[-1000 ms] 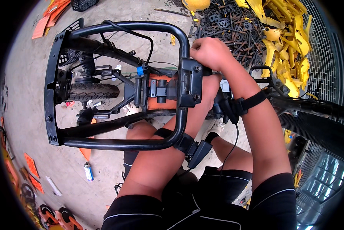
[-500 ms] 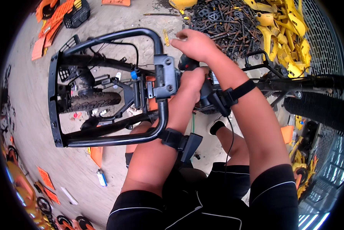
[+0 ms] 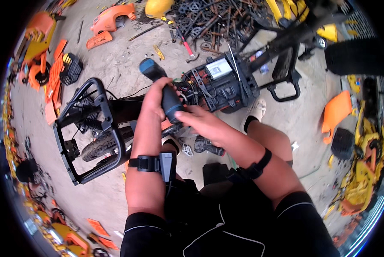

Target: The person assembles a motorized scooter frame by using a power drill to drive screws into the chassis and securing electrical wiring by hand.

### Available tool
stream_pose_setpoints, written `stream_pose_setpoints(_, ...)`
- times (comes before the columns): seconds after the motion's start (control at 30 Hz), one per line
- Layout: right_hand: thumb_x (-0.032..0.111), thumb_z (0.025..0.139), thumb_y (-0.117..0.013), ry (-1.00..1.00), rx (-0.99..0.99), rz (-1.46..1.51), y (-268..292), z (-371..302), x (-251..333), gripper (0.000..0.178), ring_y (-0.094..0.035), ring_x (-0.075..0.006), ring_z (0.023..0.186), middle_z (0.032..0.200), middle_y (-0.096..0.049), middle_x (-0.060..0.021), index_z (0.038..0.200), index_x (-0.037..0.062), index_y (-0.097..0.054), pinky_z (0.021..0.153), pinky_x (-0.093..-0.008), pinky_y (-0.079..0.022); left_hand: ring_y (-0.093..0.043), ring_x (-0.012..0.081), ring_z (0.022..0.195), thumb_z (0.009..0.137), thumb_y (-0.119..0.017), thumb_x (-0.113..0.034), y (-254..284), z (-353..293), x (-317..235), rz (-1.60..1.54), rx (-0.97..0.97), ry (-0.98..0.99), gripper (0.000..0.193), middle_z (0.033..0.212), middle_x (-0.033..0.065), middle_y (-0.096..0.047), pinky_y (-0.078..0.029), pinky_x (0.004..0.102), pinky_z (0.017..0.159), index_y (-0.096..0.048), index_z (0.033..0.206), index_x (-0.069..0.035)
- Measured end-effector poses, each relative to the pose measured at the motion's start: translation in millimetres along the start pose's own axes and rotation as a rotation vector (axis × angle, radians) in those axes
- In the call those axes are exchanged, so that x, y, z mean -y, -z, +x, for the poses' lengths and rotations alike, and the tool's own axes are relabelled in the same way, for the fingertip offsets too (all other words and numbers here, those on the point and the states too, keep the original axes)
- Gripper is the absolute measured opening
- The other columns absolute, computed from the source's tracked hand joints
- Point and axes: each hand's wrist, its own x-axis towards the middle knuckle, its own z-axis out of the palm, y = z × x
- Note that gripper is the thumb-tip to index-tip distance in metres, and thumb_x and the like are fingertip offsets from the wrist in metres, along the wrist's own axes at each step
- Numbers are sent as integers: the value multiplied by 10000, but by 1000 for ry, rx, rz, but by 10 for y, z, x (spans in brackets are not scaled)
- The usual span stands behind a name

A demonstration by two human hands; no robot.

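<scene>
My left hand (image 3: 154,96) is closed around the middle of a dark, elongated power tool (image 3: 170,102) with a blue end; its exact kind is unclear. The tool slants up and left, above a stripped vehicle frame. At its near end my right hand (image 3: 204,124) grips it, thumb side on the casing and other fingers partly hidden and slightly blurred. Just beyond my right hand, the frame carries an open black compartment (image 3: 228,92) with a silver-labelled box (image 3: 219,68) and loose wires. A black tubular rack (image 3: 100,92) stands at the frame's left end, by a knobby tyre (image 3: 102,147).
On the floor by my feet lies a dark cordless tool (image 3: 207,146). A red-handled hammer (image 3: 186,46) lies near a heap of rusty metal parts (image 3: 217,19). Orange panels (image 3: 112,19) and yellow body parts (image 3: 358,188) are scattered around. A black wheel (image 3: 354,58) is at right.
The view has shifted, showing the frame farther left and turned. My right hand has come down from above onto the tool's near end. The held tool now shows raised above the frame.
</scene>
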Motion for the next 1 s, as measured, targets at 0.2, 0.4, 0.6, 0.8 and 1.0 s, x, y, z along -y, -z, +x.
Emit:
stream_pose_setpoints(0.2, 490, 907, -686, 58, 120, 179, 66, 326, -155, 672, -664, -202, 969, 1104, -645, -138, 1285, -33, -498, 749, -338, -558, -649, 238, 712, 894, -633, -215, 21, 50, 17, 66, -58, 49, 223, 826, 119, -643, -570, 358, 679, -577, 953, -8)
stream_pose_setpoints(0.4, 405, 897, -692, 170, 7, 277, -77, 366, -215, 480, -623, -155, 633, 800, -625, -72, 1096, -19, -585, 566, -306, -522, -669, 249, 688, 903, -637, -253, -104, -9, 22, 176, -196, -14, 234, 842, 138, -662, -583, 375, 639, -563, 936, -34)
stream_pose_setpoints(0.6, 413, 892, -673, 198, -50, 223, -72, 415, -234, 456, -633, -161, 584, 717, -639, -55, 1080, 2, -608, 572, -324, -520, -675, 259, 702, 895, -655, -282, -106, 38, 22, 289, -264, -83, 297, 835, 141, -668, -581, 370, 652, -586, 991, -10)
stream_pose_setpoints(0.8, 431, 844, -677, 212, -18, 100, -13, 335, -192, 503, -700, -358, 843, 870, -704, -216, 983, -52, -661, 741, -418, -548, -661, 215, 802, 834, -716, -228, 1, -13, 53, 686, -506, -497, 476, 959, 121, -652, -555, 333, 687, -555, 1195, 36)
stream_pose_setpoints(1.0, 432, 890, -643, 261, -118, -85, -65, 513, -279, 481, -695, -278, 796, 855, -709, -183, 1028, -28, -665, 707, -426, -519, -363, 395, 1348, 826, -717, -207, -337, -270, 80, 980, -689, -1182, 869, 1437, 338, -350, -258, 450, 1160, -229, 1452, 147)
